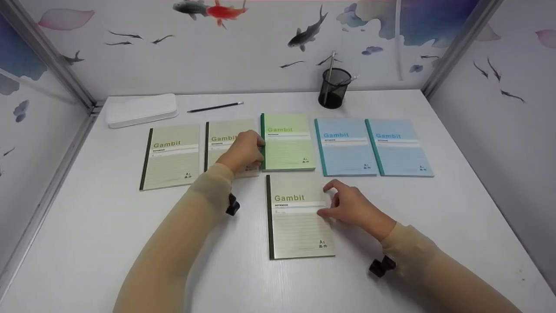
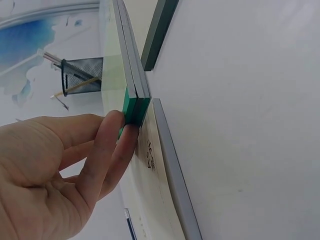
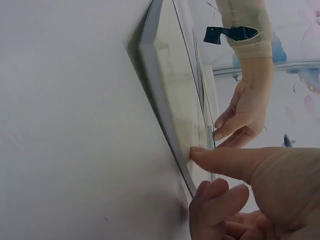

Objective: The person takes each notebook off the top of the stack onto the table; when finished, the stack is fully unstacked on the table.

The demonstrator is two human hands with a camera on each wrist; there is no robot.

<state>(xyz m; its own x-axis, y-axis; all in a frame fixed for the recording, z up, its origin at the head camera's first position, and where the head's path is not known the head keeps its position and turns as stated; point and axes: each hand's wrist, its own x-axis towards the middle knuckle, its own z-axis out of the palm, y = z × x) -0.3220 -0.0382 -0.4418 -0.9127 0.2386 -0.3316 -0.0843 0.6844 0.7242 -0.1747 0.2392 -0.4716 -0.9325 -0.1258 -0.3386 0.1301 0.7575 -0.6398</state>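
Note:
My left hand holds its fingertips at the dark green spine of a green notebook. In the left wrist view two green-spined notebooks lie stacked there, with thumb and fingers at the spine's near corner. A beige notebook lies partly hidden beneath this hand. Nearer to me, another beige notebook with a black spine lies flat. My right hand grips its right edge, the thumb on the cover; in the right wrist view curled fingers sit beside that edge.
One more beige notebook lies at left. Two blue notebooks lie side by side at right. Behind stand a white case and a black mesh pen holder; a pencil lies between them. Printed panels enclose the table.

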